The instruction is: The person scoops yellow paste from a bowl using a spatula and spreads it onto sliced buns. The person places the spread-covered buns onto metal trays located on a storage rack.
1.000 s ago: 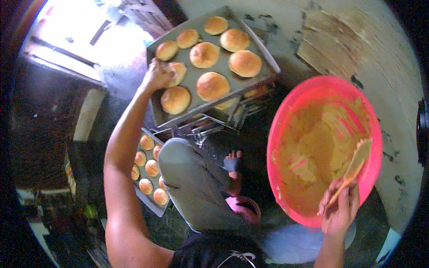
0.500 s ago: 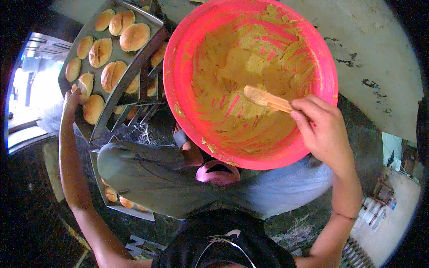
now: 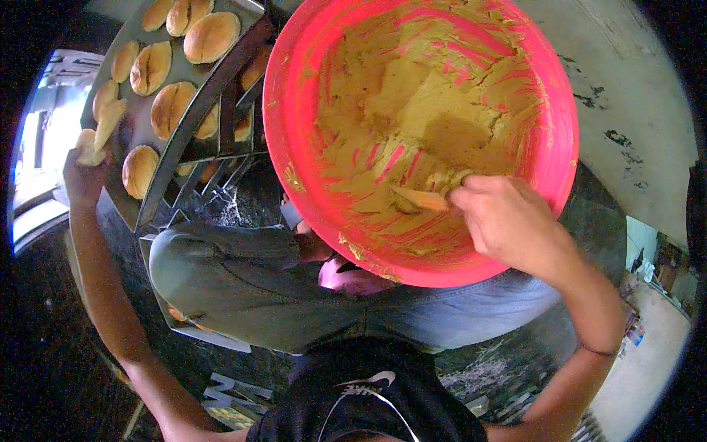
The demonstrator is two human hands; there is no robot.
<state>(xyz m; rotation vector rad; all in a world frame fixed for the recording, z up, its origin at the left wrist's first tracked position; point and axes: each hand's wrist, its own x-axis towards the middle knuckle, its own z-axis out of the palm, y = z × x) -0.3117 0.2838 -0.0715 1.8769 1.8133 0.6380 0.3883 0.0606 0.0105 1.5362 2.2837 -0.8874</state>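
Observation:
My left hand [image 3: 84, 175] grips a split bread bun [image 3: 109, 125] at the outer edge of the metal tray [image 3: 121, 195]; its pale inner side shows and its two halves stand apart. My right hand [image 3: 509, 218] is closed around a flat wooden spatula [image 3: 421, 197]. The spatula's blade dips into a thick yellow-brown paste [image 3: 442, 103], which is smeared over the bottom and walls of a large red basin [image 3: 283, 140]. On the tray lie several golden buns [image 3: 174, 109], some with a slit along the top.
The basin rests against my bent legs in jeans [image 3: 228, 276]. Beneath the tray, a metal rack [image 3: 236, 121] holds more buns. Another tray [image 3: 210, 337] with buns sits beside my left knee. A pink object [image 3: 353, 278] shows between my legs, partly hidden by the basin.
My left hand has moved outward to the left, lifting the bun, which now gapes open. My right hand has lowered the spatula from above the basin into the paste, nearer to me.

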